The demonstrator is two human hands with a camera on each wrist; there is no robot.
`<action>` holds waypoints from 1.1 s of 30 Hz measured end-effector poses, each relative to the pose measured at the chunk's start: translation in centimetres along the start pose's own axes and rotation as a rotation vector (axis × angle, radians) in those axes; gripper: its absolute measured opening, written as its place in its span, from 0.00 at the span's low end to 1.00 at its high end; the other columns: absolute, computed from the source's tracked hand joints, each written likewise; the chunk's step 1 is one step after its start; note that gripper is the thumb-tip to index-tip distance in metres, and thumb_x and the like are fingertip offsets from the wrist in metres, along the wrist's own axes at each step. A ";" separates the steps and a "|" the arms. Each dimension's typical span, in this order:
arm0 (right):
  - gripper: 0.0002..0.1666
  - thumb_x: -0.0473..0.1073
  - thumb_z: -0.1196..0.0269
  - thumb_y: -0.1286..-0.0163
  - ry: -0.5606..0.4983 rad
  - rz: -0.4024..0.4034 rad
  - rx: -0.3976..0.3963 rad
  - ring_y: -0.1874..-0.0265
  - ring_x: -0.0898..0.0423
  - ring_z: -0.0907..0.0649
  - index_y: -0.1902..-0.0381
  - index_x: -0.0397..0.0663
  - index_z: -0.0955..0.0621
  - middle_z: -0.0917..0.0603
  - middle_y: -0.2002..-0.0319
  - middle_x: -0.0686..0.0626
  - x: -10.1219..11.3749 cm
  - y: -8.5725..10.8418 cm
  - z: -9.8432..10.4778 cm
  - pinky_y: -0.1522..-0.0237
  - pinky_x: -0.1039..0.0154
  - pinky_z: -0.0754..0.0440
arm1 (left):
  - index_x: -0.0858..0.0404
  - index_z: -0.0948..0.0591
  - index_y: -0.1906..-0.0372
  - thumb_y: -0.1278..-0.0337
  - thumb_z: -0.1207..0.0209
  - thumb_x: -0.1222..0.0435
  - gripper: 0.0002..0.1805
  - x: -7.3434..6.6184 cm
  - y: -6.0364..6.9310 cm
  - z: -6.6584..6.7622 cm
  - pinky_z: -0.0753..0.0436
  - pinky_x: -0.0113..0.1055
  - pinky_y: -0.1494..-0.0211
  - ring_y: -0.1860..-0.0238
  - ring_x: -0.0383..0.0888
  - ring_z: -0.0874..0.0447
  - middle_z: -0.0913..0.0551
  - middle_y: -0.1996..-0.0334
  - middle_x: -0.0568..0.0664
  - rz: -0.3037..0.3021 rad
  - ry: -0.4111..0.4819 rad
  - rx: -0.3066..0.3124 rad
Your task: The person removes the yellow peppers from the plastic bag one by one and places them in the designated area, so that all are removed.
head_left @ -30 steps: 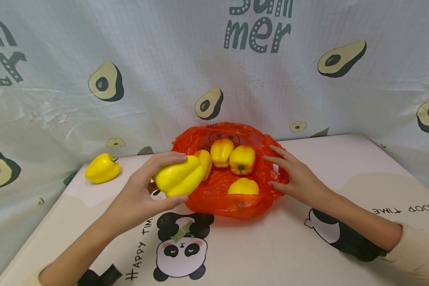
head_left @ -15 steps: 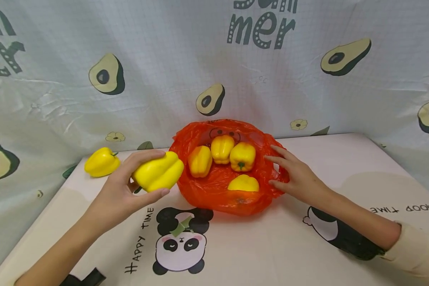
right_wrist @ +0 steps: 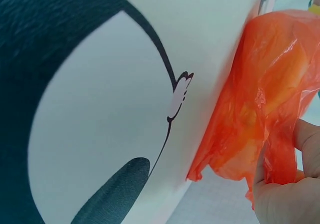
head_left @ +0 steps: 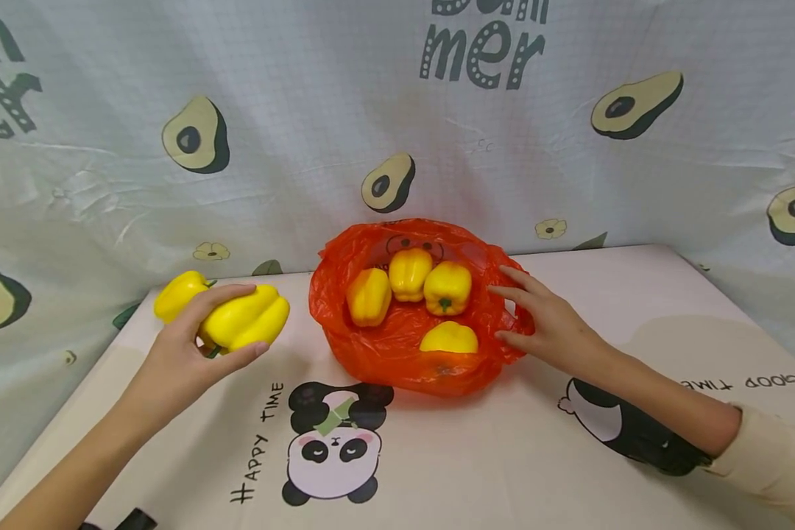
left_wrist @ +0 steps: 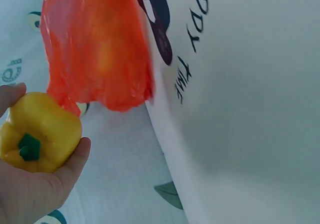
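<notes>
In my left hand is a yellow bell pepper, gripped between thumb and fingers left of the bag and above the table. Its green stem faces the wrist in the left wrist view. A red plastic bag stands with its mouth toward me. Inside are several yellow bell peppers, the front one partly hidden by the rim. My right hand holds the bag's right edge; in the right wrist view a strip of red plastic runs between thumb and fingers.
Another yellow bell pepper lies at the table's back left, partly covered by my left hand. The pale table has panda prints. Behind it hangs a light cloth with avocado prints.
My left hand has carried its bell pepper leftward, away from the bag's mouth, toward the pepper at the back left. The right hand has stayed at the bag's edge.
</notes>
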State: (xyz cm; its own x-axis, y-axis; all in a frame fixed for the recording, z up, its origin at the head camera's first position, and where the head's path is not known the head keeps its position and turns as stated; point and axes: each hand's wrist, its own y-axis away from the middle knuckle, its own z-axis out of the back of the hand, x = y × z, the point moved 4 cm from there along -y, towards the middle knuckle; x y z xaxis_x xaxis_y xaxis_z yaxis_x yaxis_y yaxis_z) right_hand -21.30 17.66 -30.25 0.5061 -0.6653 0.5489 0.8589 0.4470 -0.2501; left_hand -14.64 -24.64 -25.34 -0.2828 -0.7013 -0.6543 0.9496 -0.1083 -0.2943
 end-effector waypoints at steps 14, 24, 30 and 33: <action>0.38 0.39 0.27 0.36 -0.005 0.008 0.009 0.27 0.35 0.36 0.30 0.39 0.26 0.41 0.23 0.38 0.1 0.3 0.2 0.47 0.42 0.17 | 0.50 0.31 0.26 0.42 0.28 0.58 0.39 2.1 -0.6 0.7 0.25 0.20 0.58 0.47 0.52 0.32 0.29 0.35 0.59 0.042 -0.044 0.055; 0.38 0.39 0.27 0.36 0.012 0.014 0.011 0.25 0.34 0.39 0.30 0.40 0.27 0.41 0.22 0.37 0.3 -0.3 0.8 0.45 0.42 0.19 | 0.59 0.35 0.26 0.42 0.28 0.57 0.42 3.0 -2.7 1.1 0.27 0.18 0.57 0.48 0.51 0.34 0.32 0.37 0.59 0.027 -0.049 0.032; 0.38 0.39 0.27 0.36 0.018 0.015 0.010 0.25 0.35 0.39 0.30 0.40 0.27 0.42 0.22 0.38 0.5 -0.2 0.9 0.44 0.42 0.19 | 0.58 0.29 0.29 0.48 0.24 0.60 0.41 4.1 -4.3 1.8 0.31 0.21 0.52 0.46 0.55 0.31 0.29 0.36 0.59 -0.095 -0.154 0.040; 0.39 0.39 0.27 0.36 0.016 0.011 0.011 0.25 0.35 0.39 0.30 0.40 0.27 0.42 0.22 0.38 0.5 -0.1 1.0 0.44 0.42 0.19 | 0.58 0.27 0.30 0.48 0.24 0.61 0.40 4.8 -4.6 2.4 0.31 0.25 0.54 0.48 0.53 0.30 0.26 0.37 0.58 -0.118 -0.178 0.048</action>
State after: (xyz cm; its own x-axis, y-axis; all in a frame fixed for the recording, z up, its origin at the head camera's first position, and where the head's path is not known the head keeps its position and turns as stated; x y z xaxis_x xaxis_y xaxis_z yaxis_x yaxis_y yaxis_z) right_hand -21.21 17.82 -29.15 0.5167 -0.6699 0.5332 0.8524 0.4606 -0.2474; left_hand -20.03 -29.21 -25.49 -0.3684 -0.7944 -0.4829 0.9177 -0.2276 -0.3257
